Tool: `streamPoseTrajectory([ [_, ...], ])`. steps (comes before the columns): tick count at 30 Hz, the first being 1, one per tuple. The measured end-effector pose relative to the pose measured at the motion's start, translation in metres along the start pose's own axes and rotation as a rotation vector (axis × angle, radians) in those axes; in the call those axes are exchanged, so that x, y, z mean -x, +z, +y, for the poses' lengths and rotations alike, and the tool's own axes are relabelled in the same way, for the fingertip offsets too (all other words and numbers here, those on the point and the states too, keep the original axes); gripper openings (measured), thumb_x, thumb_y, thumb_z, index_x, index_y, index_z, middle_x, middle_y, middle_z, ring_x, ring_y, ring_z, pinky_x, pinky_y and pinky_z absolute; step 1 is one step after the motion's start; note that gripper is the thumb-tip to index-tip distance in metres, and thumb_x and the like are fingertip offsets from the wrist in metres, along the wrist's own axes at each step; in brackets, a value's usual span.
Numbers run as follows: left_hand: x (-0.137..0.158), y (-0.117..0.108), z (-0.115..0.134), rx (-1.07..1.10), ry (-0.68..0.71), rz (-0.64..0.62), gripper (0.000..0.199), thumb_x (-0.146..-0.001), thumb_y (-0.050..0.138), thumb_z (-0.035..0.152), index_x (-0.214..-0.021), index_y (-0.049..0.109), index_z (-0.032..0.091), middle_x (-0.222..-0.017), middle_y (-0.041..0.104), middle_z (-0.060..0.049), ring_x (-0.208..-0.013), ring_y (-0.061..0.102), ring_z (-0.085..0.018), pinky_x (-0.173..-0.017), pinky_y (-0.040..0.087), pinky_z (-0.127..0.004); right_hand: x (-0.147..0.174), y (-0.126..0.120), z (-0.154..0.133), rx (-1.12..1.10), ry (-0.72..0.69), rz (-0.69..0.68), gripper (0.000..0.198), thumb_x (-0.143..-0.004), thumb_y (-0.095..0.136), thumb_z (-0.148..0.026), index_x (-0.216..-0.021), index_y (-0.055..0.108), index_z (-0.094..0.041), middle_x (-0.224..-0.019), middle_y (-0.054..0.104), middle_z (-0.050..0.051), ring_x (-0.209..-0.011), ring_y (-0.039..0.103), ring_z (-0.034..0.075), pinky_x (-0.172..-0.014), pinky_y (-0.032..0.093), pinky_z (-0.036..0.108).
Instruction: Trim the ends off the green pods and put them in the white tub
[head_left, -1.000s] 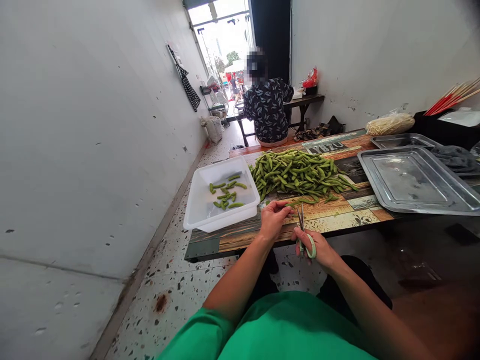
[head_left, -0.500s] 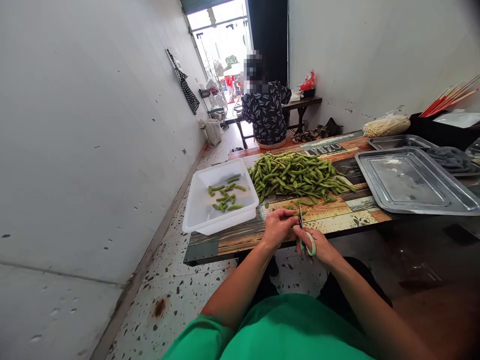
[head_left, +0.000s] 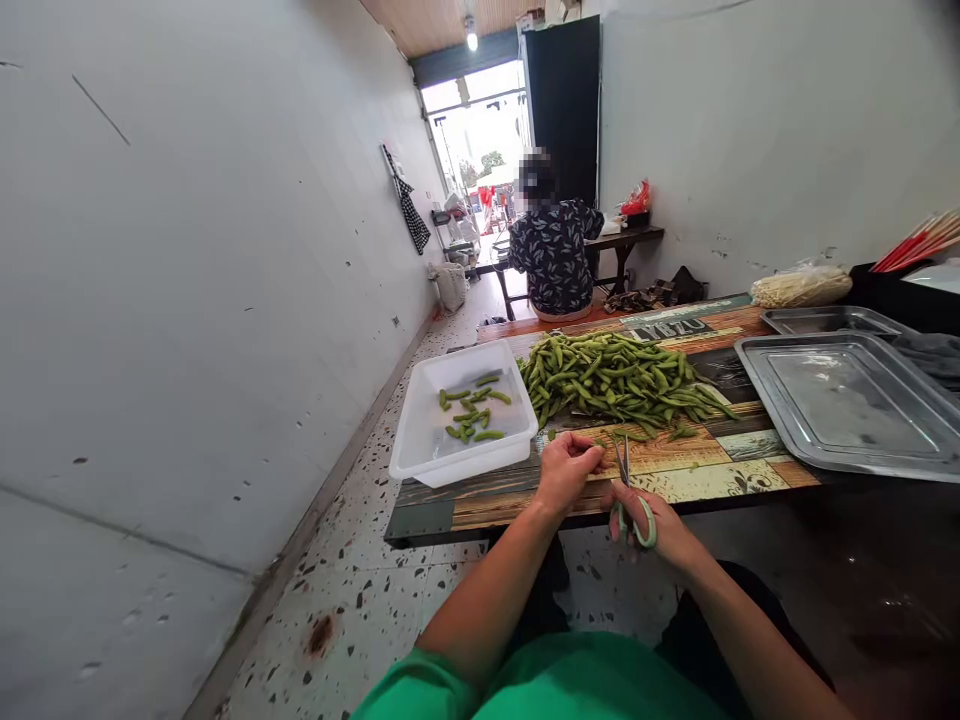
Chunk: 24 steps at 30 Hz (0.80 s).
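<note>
In my right hand (head_left: pixel 651 525) is a pair of scissors (head_left: pixel 625 462) with pale green handles; the blades point away from me and stand slightly apart. Just left of them my left hand (head_left: pixel 566 472) is closed, thumb and fingers pinched together at the table's front edge. What sits in that pinch is hidden or too small to make out. Beyond both hands lies a big heap of green soybean pods (head_left: pixel 615 375), with a few loose pods and cut bits on its near side. A white plastic tub (head_left: pixel 420 440) left of the heap contains several pods.
The patterned wooden table (head_left: pixel 487 510) carries a metal tray (head_left: pixel 847 400) at right. Behind it are a bag of thin sticks (head_left: pixel 802 287) and a black box (head_left: pixel 874 290) with red-ended skewers. A person (head_left: pixel 555 255) sits facing away. A white wall (head_left: pixel 225 250) runs along the left.
The scissors have moved away from my left fingertips, and a gap has opened between my hands. The whole view has shifted, with everything lower and farther right.
</note>
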<state>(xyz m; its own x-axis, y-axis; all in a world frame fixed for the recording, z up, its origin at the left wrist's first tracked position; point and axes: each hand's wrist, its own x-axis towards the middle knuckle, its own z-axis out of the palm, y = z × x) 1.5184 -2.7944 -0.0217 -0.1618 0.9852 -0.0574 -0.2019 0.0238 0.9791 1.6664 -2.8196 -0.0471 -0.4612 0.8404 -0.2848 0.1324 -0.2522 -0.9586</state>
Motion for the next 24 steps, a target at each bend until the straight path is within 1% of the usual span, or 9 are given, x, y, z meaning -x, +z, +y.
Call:
streamPoseTrajectory([
  [2,-0.001,-0.004,0.001,-0.05,0.026,-0.014,0.022,-0.07,0.075,0.025,-0.072,0.055,0.016,-0.054,0.062,0.002,-0.05,0.058,-0.01,-0.053,0.044,-0.021,0.001,0.001,-0.001,0.018,-0.005,-0.003,0.07,-0.075,0.049,-0.085,-0.089,0.056,-0.016,-0.057,0.06,-0.001,-0.038,0.05,0.01,-0.038,0.041,0.023],
  [4,-0.002,-0.007,0.001,-0.109,0.041,-0.057,0.021,-0.069,0.076,0.026,-0.074,0.059,0.015,-0.053,0.061,0.004,-0.047,0.055,-0.009,-0.052,0.042,-0.021,0.002,0.002,-0.002,0.04,-0.016,0.0,0.071,-0.074,0.048,-0.085,-0.087,0.056,-0.016,-0.056,0.06,-0.001,-0.037,0.05,0.01,-0.038,0.04,0.023],
  [8,-0.002,-0.013,-0.001,-0.243,0.038,-0.113,0.014,-0.071,0.072,0.023,-0.081,0.072,0.014,-0.055,0.061,0.003,-0.05,0.052,-0.008,-0.055,0.042,-0.022,0.003,0.002,0.0,0.098,-0.048,-0.002,0.067,-0.073,0.051,-0.084,-0.084,0.053,-0.017,-0.054,0.059,-0.002,-0.036,0.048,0.01,-0.036,0.039,0.023],
  [12,-0.002,-0.015,-0.001,-0.334,0.029,-0.167,0.017,-0.075,0.067,0.022,-0.088,0.077,0.015,-0.054,0.06,0.003,-0.05,0.05,-0.008,-0.054,0.039,-0.021,0.002,0.001,0.003,0.136,-0.043,-0.023,0.061,-0.077,0.051,-0.079,-0.083,0.052,-0.018,-0.056,0.06,-0.003,-0.034,0.047,0.009,-0.035,0.038,0.022],
  [17,-0.001,-0.013,0.002,-0.321,0.015,-0.19,0.014,-0.073,0.07,0.025,-0.081,0.075,0.015,-0.052,0.061,0.002,-0.049,0.052,-0.008,-0.052,0.04,-0.021,0.005,-0.001,-0.004,0.199,-0.042,-0.004,0.055,-0.078,0.054,-0.073,-0.081,0.054,-0.018,-0.054,0.059,-0.003,-0.033,0.045,0.009,-0.034,0.037,0.022],
  [21,-0.002,-0.013,0.002,-0.242,-0.024,-0.196,0.015,-0.068,0.074,0.026,-0.074,0.067,0.014,-0.05,0.059,0.003,-0.047,0.052,-0.008,-0.05,0.039,-0.019,0.007,-0.001,-0.011,0.251,-0.029,0.03,0.055,-0.075,0.057,-0.073,-0.074,0.054,-0.019,-0.051,0.058,-0.002,-0.035,0.044,0.009,-0.033,0.036,0.022],
  [24,-0.004,-0.014,0.002,-0.258,-0.025,-0.214,0.015,-0.069,0.073,0.026,-0.071,0.064,0.014,-0.049,0.058,0.003,-0.045,0.049,-0.007,-0.049,0.037,-0.019,0.01,0.0,-0.012,0.266,-0.006,0.056,0.056,-0.073,0.058,-0.075,-0.069,0.053,-0.019,-0.046,0.055,-0.002,-0.032,0.04,0.008,-0.03,0.032,0.022],
])
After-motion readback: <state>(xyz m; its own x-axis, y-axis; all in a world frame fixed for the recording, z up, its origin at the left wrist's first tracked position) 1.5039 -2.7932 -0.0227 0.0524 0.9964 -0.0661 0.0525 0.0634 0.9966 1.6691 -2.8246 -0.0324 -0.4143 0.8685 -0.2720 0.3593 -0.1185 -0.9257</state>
